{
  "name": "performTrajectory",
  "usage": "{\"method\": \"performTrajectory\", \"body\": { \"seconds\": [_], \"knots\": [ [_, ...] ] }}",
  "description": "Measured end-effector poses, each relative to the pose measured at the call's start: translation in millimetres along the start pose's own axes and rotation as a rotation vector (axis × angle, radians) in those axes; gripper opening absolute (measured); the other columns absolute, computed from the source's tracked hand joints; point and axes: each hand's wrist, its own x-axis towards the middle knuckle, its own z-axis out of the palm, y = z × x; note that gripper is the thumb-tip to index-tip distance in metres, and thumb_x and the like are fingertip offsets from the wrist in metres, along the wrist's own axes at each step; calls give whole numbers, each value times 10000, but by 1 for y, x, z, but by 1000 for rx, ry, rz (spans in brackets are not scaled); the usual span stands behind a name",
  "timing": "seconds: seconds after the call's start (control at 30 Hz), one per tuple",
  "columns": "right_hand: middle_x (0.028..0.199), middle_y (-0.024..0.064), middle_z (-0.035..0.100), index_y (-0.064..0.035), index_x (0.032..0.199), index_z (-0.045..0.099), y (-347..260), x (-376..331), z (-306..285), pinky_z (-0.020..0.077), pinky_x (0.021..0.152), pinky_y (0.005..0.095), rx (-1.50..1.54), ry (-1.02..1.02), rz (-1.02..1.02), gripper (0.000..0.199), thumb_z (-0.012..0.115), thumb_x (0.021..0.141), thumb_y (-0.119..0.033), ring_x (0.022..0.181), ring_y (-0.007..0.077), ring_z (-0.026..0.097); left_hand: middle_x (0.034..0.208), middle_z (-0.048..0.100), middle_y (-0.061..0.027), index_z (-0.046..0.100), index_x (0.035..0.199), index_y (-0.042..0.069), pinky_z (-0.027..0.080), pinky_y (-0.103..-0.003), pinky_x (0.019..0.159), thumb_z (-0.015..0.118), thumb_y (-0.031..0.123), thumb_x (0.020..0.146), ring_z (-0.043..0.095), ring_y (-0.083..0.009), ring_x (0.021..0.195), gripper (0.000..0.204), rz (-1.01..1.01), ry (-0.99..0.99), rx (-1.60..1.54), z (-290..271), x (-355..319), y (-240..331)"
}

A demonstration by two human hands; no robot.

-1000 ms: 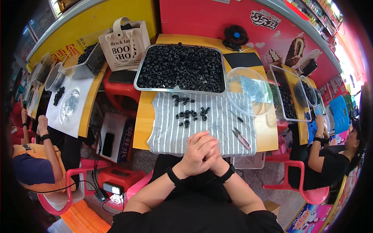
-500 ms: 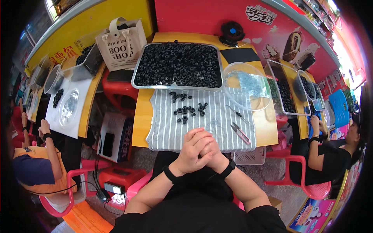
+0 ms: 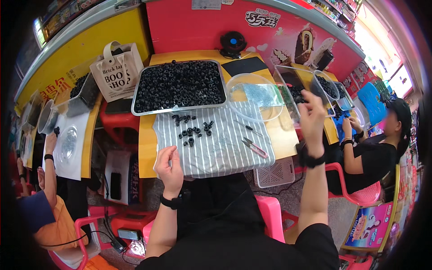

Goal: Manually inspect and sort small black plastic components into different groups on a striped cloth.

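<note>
My left hand (image 3: 169, 171) is at the front left edge of a grey striped cloth (image 3: 216, 155), its fingers curled in and nothing visible in them. My right hand (image 3: 312, 118) is raised past the table's right side, fingers half bent and apart, seemingly holding nothing. Small black ring-shaped parts (image 3: 191, 131) lie loose in clusters on the cloth. A metal tray (image 3: 180, 110) heaped with similar black parts stands behind them. Thread snips (image 3: 254, 147) and a thin dark-handled tool (image 3: 252, 129) rest on the cloth's right part. Neither hand touches these.
A round clear tub (image 3: 234, 105) stands right of the tray, near a black fan (image 3: 233, 44) and a dark flat sheet (image 3: 244, 66). A canvas bag (image 3: 116, 72) stands left. People work at tables on both sides. A white basket (image 3: 275, 173) is below the table.
My clasped hands have come apart. The left has moved left to the cloth's front edge; the right has swung up and out to the right. The view has shifted.
</note>
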Motion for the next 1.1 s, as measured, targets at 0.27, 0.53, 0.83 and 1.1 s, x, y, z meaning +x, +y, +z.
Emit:
{"method": "performTrajectory", "body": {
  "seconds": [0.27, 0.53, 0.83, 1.1],
  "knots": [
    [993, 97, 681, -20, 1097, 684, 14, -108, 9, 523, 610, 272, 220, -405, 241, 267, 726, 834, -25, 769, 167, 657, 852, 656, -74, 685, 1066, -32, 493, -260, 692, 632, -32, 912, 610, -148, 731, 163, -13, -65, 13, 1, -7, -9],
    [1151, 177, 607, -49, 1179, 653, -49, -168, -2, 518, 881, 446, 38, -765, -105, 399, 734, 789, -79, 1047, 394, 614, 925, 719, -114, 689, 1141, -11, 542, -289, 800, 536, -92, 928, 680, -163, 844, 274, -24, -107, -78, -7, -5, -19],
    [1045, 182, 624, -27, 1138, 664, -56, -141, 2, 505, 843, 439, 131, -875, -164, 349, 719, 798, -86, 983, 392, 619, 944, 718, -69, 702, 1122, -39, 522, -243, 805, 577, -60, 948, 669, -119, 865, 215, -204, -138, -306, -7, -26, 2],
    [977, 168, 647, -6, 1055, 663, -75, -104, 80, 497, 799, 472, 191, -813, -343, 270, 694, 789, -34, 948, 406, 619, 990, 734, -110, 693, 1150, -44, 547, -265, 828, 580, -59, 946, 693, -144, 895, 233, -389, -246, -535, -7, -51, 42]
  ]
}}
